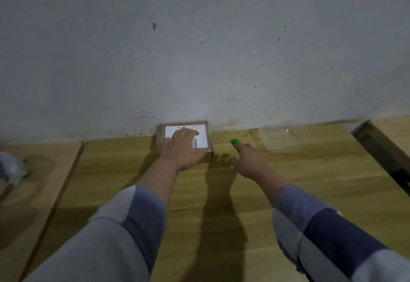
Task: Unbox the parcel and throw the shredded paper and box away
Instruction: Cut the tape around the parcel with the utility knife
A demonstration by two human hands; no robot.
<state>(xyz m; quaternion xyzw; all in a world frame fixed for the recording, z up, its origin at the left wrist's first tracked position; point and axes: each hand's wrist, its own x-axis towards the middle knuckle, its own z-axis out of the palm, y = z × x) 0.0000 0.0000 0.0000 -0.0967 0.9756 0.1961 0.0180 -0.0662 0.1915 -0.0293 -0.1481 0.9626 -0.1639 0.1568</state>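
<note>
left hand (180, 148) lies flat, fingers spread, on the sealed box (205, 132); right hand (249, 159) reaches the green cutter (234, 142), grip unclear. box likely light, stiff; hold its sides.

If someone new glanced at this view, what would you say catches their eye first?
Most likely the small cardboard parcel with its bright white label, pushed against the wall at the far edge of the wooden table, with the left hand resting on top of it. Just to its right, the vivid green tool stands out, with the right hand at it; whether the fingers already grip it is unclear.
</note>
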